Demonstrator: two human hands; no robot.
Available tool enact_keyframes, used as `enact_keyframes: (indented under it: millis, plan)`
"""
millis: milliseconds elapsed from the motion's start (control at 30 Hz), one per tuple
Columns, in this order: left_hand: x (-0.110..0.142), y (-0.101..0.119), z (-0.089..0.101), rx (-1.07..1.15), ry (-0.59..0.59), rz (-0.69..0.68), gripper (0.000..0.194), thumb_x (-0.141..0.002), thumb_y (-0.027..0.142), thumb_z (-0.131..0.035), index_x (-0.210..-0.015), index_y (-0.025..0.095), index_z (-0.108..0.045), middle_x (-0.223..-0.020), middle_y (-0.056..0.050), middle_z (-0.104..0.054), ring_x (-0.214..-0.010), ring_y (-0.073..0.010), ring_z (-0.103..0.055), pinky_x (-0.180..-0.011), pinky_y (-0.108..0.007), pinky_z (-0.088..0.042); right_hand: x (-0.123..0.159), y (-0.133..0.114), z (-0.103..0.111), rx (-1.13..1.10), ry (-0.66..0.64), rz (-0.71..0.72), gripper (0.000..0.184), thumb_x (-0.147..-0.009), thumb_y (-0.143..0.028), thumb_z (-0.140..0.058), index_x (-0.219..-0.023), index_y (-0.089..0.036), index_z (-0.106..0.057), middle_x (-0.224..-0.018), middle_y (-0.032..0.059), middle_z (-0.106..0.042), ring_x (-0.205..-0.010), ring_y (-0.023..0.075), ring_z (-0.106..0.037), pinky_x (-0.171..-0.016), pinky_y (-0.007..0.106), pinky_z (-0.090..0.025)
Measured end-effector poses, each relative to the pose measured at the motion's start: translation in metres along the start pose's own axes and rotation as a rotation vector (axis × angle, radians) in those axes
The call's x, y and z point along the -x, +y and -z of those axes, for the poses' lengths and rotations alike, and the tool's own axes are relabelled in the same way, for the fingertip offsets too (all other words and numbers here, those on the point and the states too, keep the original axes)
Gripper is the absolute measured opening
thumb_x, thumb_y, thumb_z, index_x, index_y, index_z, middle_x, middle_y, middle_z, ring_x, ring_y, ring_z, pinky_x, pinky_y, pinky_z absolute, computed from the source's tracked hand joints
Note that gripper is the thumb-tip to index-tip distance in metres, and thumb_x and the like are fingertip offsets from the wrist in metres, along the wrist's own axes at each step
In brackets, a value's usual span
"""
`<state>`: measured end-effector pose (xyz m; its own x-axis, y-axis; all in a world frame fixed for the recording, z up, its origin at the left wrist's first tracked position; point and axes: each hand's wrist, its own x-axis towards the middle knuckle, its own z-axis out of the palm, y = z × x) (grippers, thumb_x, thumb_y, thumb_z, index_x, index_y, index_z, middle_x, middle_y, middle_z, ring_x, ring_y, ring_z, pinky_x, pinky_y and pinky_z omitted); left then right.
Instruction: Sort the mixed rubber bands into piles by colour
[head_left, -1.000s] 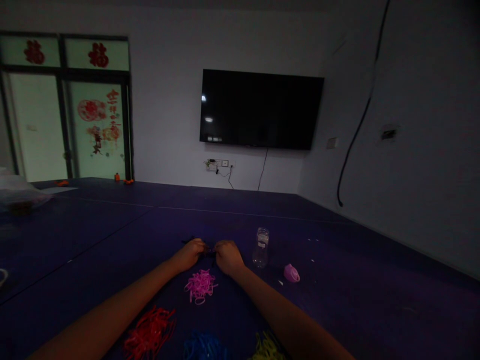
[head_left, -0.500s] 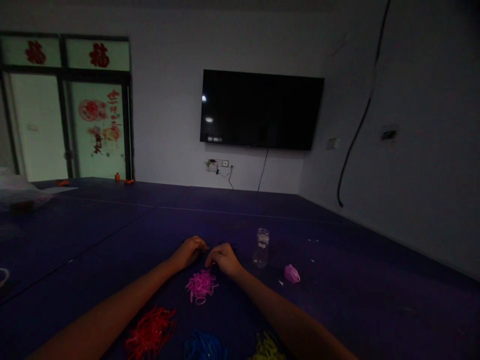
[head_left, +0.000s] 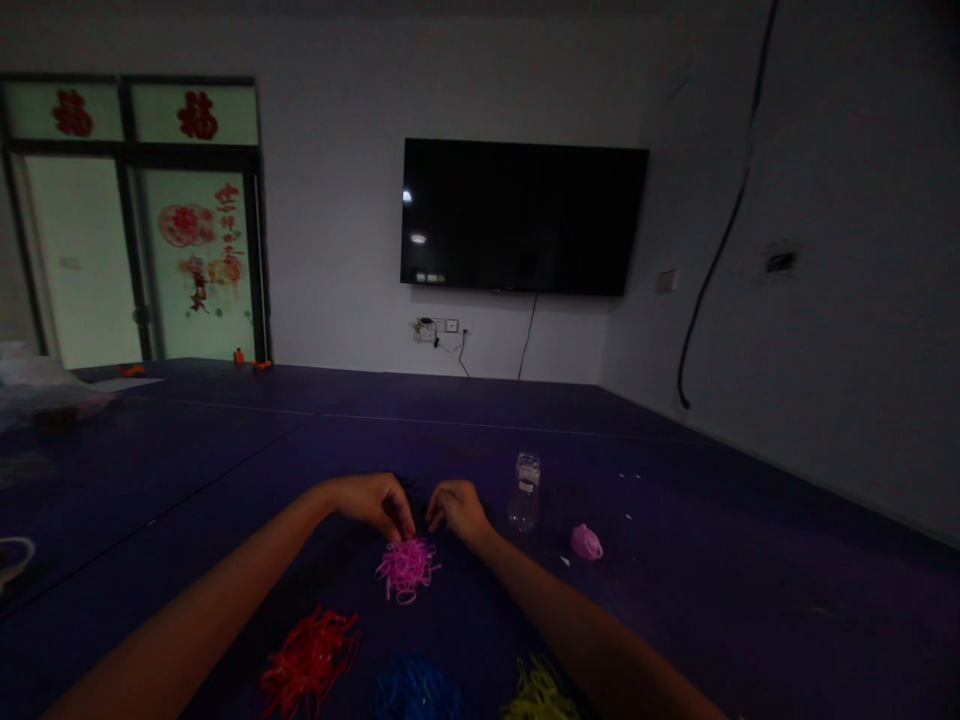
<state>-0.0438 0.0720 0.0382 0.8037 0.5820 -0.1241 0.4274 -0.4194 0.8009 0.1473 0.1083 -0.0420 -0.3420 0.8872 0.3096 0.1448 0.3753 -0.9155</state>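
Observation:
My left hand (head_left: 381, 503) reaches down with its fingers drawn together, the tips at the far edge of a pile of pink rubber bands (head_left: 406, 570). Whatever is between those fingertips is too small to make out. My right hand (head_left: 455, 508) is just to the right, fingers curled and pinched downward, a little apart from the pink pile. Its fingertips are dark and hide what they may hold. Behind the hands some thin black strands (head_left: 405, 482) show in part. Closer to me lie piles of red bands (head_left: 310, 662), blue bands (head_left: 418, 690) and yellow bands (head_left: 541, 692).
A clear bottle (head_left: 524, 492) stands upright right of my right hand. Beyond it lies a pink lid-like piece (head_left: 586, 542) near small white scraps (head_left: 565, 561). A white ring (head_left: 16, 555) and a plastic bag (head_left: 49, 385) are at the left on the purple surface (head_left: 720, 590).
My left hand has come nearer and down to the pink pile. My right hand has drawn back from the pile, slightly to the right. The view has shifted slightly.

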Motion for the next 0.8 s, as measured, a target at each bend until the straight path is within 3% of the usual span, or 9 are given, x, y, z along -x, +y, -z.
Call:
enact_keyframes:
  millis: [100, 167, 233, 333, 400, 500, 633, 700, 800]
  plan:
    - [-0.003, -0.003, -0.001, 0.086, 0.047, 0.005, 0.027, -0.061, 0.032, -0.077, -0.085, 0.021, -0.073, -0.083, -0.001, -0.073, -0.073, -0.0165, -0.065, -0.071, -0.028, -0.05, -0.004, 0.004, 0.001, 0.08, 0.044, 0.023, 0.025, -0.066, -0.015, -0.035, -0.057, -0.015, -0.058, -0.056, 0.0038, -0.062, -0.051, 0.0147, -0.06, -0.045, 0.021, -0.041]
    - [-0.009, -0.012, 0.0, 0.118, 0.185, 0.004, 0.028, -0.064, 0.034, -0.074, -0.086, 0.018, -0.072, -0.081, -0.004, -0.072, -0.068, -0.016, -0.065, -0.068, -0.029, -0.051, -0.006, 0.006, 0.002, 0.132, 0.071, 0.077, 0.028, -0.068, -0.014, -0.036, -0.063, -0.015, -0.062, -0.063, 0.0051, -0.065, -0.061, 0.0163, -0.063, -0.054, 0.024, -0.046]
    - [-0.016, -0.027, -0.001, 0.089, 0.468, -0.012, 0.027, -0.07, 0.036, -0.067, -0.087, 0.015, -0.07, -0.077, -0.005, -0.071, -0.063, -0.0156, -0.064, -0.065, -0.03, -0.051, -0.008, 0.008, 0.003, 0.165, 0.091, 0.131, 0.03, -0.069, -0.013, -0.036, -0.068, -0.016, -0.066, -0.071, 0.0055, -0.067, -0.07, 0.017, -0.063, -0.064, 0.028, -0.048]
    - [-0.023, -0.054, -0.003, -0.079, 1.064, -0.047, 0.027, -0.08, 0.034, -0.053, -0.091, 0.015, -0.069, -0.083, -0.008, -0.071, -0.073, -0.0187, -0.064, -0.071, -0.033, -0.051, -0.008, 0.01, 0.003, 0.178, 0.142, 0.199, 0.033, -0.069, -0.01, -0.036, -0.074, -0.017, -0.068, -0.08, 0.0051, -0.068, -0.078, 0.0169, -0.063, -0.075, 0.03, -0.048]
    - [-0.023, -0.07, -0.004, -0.261, 1.239, -0.062, 0.025, -0.082, 0.03, -0.049, -0.088, 0.018, -0.069, -0.089, -0.007, -0.07, -0.084, -0.0203, -0.063, -0.079, -0.035, -0.049, -0.008, 0.011, 0.003, 0.16, 0.177, 0.217, 0.033, -0.07, -0.01, -0.036, -0.076, -0.017, -0.068, -0.081, 0.0052, -0.068, -0.08, 0.0168, -0.063, -0.076, 0.03, -0.048]
    - [-0.021, -0.084, -0.006, -0.492, 1.242, -0.006, 0.022, -0.081, 0.026, -0.048, -0.085, 0.018, -0.069, -0.089, -0.007, -0.068, -0.088, -0.0216, -0.062, -0.084, -0.035, -0.046, -0.009, 0.014, -0.001, 0.092, 0.131, 0.161, 0.034, -0.071, -0.011, -0.034, -0.078, -0.015, -0.066, -0.074, 0.0052, -0.067, -0.068, 0.0154, -0.063, -0.063, 0.027, -0.049]
    - [-0.02, -0.088, -0.006, -0.631, 1.201, 0.183, 0.023, -0.083, 0.025, -0.046, -0.087, 0.017, -0.067, -0.085, -0.008, -0.067, -0.082, -0.0209, -0.062, -0.078, -0.032, -0.047, -0.007, 0.014, -0.005, 0.067, 0.018, 0.106, 0.035, -0.072, -0.01, -0.03, -0.078, -0.014, -0.065, -0.065, 0.0036, -0.063, -0.053, 0.0124, -0.059, -0.049, 0.022, -0.045]
    - [-0.021, -0.089, -0.006, -0.656, 1.193, 0.242, 0.023, -0.084, 0.024, -0.046, -0.087, 0.016, -0.067, -0.083, -0.008, -0.066, -0.081, -0.0209, -0.061, -0.077, -0.032, -0.047, -0.005, 0.011, -0.004, 0.139, 0.055, 0.14, 0.035, -0.072, -0.009, -0.031, -0.077, -0.015, -0.065, -0.068, 0.0043, -0.064, -0.058, 0.0131, -0.061, -0.054, 0.023, -0.047]
    - [-0.023, -0.092, -0.004, -0.671, 1.196, 0.248, 0.024, -0.084, 0.024, -0.045, -0.089, 0.015, -0.066, -0.087, -0.009, -0.067, -0.088, -0.0222, -0.06, -0.083, -0.034, -0.046, -0.003, 0.005, 0.002, 0.346, 0.225, 0.187, 0.034, -0.073, -0.009, -0.035, -0.082, -0.016, -0.066, -0.084, 0.0069, -0.067, -0.082, 0.0172, -0.063, -0.076, 0.03, -0.049]
